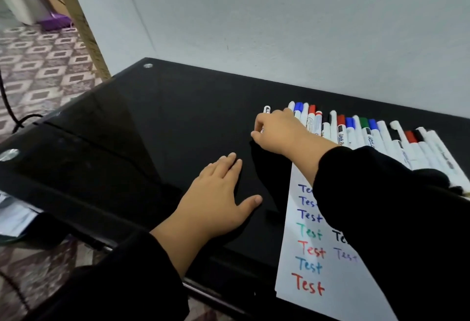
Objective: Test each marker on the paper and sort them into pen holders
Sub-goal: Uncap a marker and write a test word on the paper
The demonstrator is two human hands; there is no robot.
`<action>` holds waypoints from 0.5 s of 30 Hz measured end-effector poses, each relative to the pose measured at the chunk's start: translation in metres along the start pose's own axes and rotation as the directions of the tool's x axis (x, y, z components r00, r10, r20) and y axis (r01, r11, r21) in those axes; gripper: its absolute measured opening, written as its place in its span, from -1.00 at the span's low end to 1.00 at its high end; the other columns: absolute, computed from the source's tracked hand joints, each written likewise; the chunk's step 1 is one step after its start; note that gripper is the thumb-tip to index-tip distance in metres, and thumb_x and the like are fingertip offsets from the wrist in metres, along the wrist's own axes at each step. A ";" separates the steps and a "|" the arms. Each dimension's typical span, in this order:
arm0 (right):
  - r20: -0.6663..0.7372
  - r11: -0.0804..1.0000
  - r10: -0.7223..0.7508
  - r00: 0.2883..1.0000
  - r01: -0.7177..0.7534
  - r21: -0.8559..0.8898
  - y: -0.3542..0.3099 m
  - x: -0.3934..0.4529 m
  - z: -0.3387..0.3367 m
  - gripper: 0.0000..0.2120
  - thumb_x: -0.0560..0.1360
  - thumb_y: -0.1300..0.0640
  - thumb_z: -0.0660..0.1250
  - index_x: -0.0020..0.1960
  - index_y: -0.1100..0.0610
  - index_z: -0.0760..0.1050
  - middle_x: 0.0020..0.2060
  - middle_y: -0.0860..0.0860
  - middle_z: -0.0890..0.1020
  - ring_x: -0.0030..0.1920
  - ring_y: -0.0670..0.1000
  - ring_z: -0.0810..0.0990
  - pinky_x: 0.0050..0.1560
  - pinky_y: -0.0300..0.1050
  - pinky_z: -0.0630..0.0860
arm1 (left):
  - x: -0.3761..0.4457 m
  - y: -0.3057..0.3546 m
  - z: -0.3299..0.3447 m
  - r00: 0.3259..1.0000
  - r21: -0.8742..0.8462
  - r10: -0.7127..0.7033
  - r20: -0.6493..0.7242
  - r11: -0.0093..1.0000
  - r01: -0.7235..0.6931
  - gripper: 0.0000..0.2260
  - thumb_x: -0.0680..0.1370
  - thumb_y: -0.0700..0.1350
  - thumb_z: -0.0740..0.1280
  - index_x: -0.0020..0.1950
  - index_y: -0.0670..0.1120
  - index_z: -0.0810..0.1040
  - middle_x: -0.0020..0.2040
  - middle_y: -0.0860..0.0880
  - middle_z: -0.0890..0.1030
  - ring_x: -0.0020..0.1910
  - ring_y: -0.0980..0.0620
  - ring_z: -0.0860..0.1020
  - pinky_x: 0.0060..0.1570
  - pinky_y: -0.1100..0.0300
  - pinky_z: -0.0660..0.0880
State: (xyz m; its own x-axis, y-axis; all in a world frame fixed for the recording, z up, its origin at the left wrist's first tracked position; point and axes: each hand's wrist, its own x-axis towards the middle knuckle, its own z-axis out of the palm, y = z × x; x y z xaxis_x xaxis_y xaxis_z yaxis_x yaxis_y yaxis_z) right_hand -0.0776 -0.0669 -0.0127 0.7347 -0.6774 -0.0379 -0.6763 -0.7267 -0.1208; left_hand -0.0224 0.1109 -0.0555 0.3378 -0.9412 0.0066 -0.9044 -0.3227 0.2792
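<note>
Glossy black table (127,122) against grey wall (279,15), patterned floor (38,71).

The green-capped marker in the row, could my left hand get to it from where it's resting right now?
Probably not easily: the left hand lies flat on the table, and the right hand's sleeve crosses between it and the green-capped marker.
</note>
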 end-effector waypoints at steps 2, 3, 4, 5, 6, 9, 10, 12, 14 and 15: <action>-0.056 0.998 0.016 0.998 -0.012 0.066 0.001 -0.004 0.001 -0.83 0.57 0.03 0.18 0.08 0.05 0.46 0.04 0.10 0.54 0.14 0.11 0.42 0.08 -0.07 0.41 | 0.000 0.001 -0.001 1.000 0.000 0.000 0.001 1.000 0.000 -0.28 0.52 0.32 0.05 0.55 0.00 -0.09 0.55 0.09 -0.14 0.51 0.10 -0.15 0.38 0.25 -0.22; -0.081 0.992 0.032 0.996 -0.022 0.122 0.002 -0.007 0.001 -0.87 0.56 0.05 0.19 0.03 0.06 0.45 -0.01 0.09 0.55 0.09 0.09 0.46 0.03 -0.08 0.44 | 0.000 0.001 -0.001 1.000 -0.002 -0.002 0.007 1.000 0.002 -0.29 0.53 0.32 0.05 0.55 0.00 -0.09 0.55 0.09 -0.14 0.51 0.10 -0.15 0.39 0.25 -0.21; -0.107 0.980 0.052 0.993 -0.030 0.196 0.002 -0.010 0.000 -0.93 0.55 0.07 0.20 -0.02 0.05 0.43 -0.07 0.07 0.55 0.03 0.08 0.48 -0.04 -0.11 0.46 | -0.001 0.001 -0.001 1.000 -0.002 -0.007 0.016 1.000 0.007 -0.29 0.53 0.32 0.05 0.55 0.00 -0.09 0.55 0.09 -0.14 0.51 0.10 -0.15 0.40 0.25 -0.20; -0.124 0.959 0.080 0.989 -0.043 0.280 0.002 -0.015 -0.002 -0.97 0.54 0.09 0.20 -0.07 0.04 0.40 -0.13 0.05 0.53 -0.03 0.06 0.50 -0.13 -0.14 0.45 | -0.001 0.001 -0.002 1.000 0.000 -0.012 0.024 1.000 0.012 -0.29 0.53 0.32 0.05 0.55 0.00 -0.09 0.55 0.09 -0.14 0.51 0.10 -0.15 0.40 0.25 -0.20; -0.133 0.928 0.110 0.985 -0.054 0.368 0.002 -0.022 -0.003 -0.97 0.53 0.10 0.21 -0.09 0.03 0.38 -0.18 0.03 0.52 -0.09 0.04 0.50 -0.19 -0.17 0.42 | -0.002 0.001 -0.002 0.999 0.001 -0.019 0.031 1.000 0.019 -0.29 0.53 0.31 0.05 0.55 0.00 -0.09 0.55 0.09 -0.14 0.51 0.10 -0.15 0.40 0.24 -0.19; -0.108 0.777 0.203 0.973 -0.093 0.623 0.002 -0.050 -0.008 -0.97 0.52 0.12 0.23 -0.05 0.01 0.40 -0.21 -0.01 0.51 -0.19 -0.02 0.51 -0.23 -0.16 0.46 | -0.003 0.004 -0.006 0.998 -0.009 -0.032 0.046 0.999 0.032 -0.30 0.53 0.30 0.07 0.55 0.00 -0.07 0.55 0.09 -0.12 0.51 0.10 -0.13 0.42 0.23 -0.16; -0.105 0.719 0.232 0.967 -0.098 0.688 0.002 -0.062 -0.012 -0.95 0.52 0.14 0.23 -0.05 0.01 0.41 -0.21 -0.02 0.52 -0.22 -0.03 0.51 -0.21 -0.14 0.48 | -0.004 0.006 -0.007 0.998 -0.024 -0.038 0.049 0.999 0.039 -0.31 0.54 0.29 0.08 0.55 0.00 -0.05 0.55 0.09 -0.10 0.51 0.09 -0.12 0.42 0.22 -0.15; -0.113 0.612 0.302 0.947 -0.101 0.784 0.004 -0.085 -0.018 -0.93 0.51 0.18 0.23 -0.07 0.01 0.41 -0.23 -0.03 0.52 -0.29 -0.06 0.48 -0.29 -0.17 0.46 | -0.005 0.008 -0.010 0.997 -0.066 -0.049 0.058 0.996 0.053 -0.33 0.54 0.27 0.12 0.54 0.01 0.00 0.55 0.10 -0.04 0.51 0.09 -0.08 0.44 0.20 -0.10; -0.112 0.509 0.386 0.916 -0.110 0.854 0.009 -0.108 -0.023 -0.92 0.50 0.21 0.24 -0.09 0.04 0.44 -0.26 -0.05 0.51 -0.38 -0.10 0.40 -0.38 -0.23 0.35 | -0.007 0.008 -0.012 0.997 -0.113 -0.065 0.050 0.991 0.070 -0.36 0.54 0.24 0.15 0.54 0.02 0.06 0.54 0.11 0.04 0.51 0.07 -0.02 0.44 0.16 -0.01; -0.099 0.445 0.429 0.898 -0.115 0.888 0.013 -0.120 -0.026 -0.92 0.50 0.21 0.24 -0.09 0.06 0.46 -0.26 -0.04 0.53 -0.40 -0.11 0.39 -0.39 -0.25 0.33 | -0.009 0.010 -0.013 0.997 -0.150 -0.077 0.030 0.985 0.081 -0.39 0.55 0.21 0.16 0.53 0.02 0.09 0.53 0.12 0.09 0.50 0.07 0.03 0.43 0.16 0.05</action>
State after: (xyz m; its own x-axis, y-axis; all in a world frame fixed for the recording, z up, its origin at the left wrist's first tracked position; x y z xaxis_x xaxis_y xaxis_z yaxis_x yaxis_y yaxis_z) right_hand -0.1755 0.0017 0.0160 0.3642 -0.9312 0.0121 -0.3375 -0.1440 -0.9303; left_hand -0.0309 0.1177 -0.0407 0.3988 -0.9160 -0.0441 -0.8248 -0.3793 0.4192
